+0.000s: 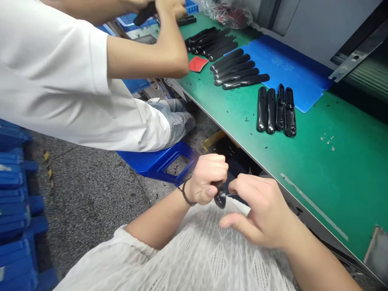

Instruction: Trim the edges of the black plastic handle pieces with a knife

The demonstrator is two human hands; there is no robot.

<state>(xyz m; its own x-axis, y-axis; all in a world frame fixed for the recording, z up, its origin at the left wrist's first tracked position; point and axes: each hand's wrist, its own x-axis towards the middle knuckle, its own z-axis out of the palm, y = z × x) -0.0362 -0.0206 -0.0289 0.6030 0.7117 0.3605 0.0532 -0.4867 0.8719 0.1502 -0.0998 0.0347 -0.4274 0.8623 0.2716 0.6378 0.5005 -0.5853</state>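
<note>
Firmly, the left hand point(207, 180) grips a black plastic part point(220, 198); the right hand point(260, 210) hovers half-open beside it.

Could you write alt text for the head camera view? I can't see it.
A person's left hand grips a small black plastic part while the right hand stays open beside it, in front of a green workbench. Rows of black elongated parts lie on the bench, and a co-worker in white holds another.
</note>
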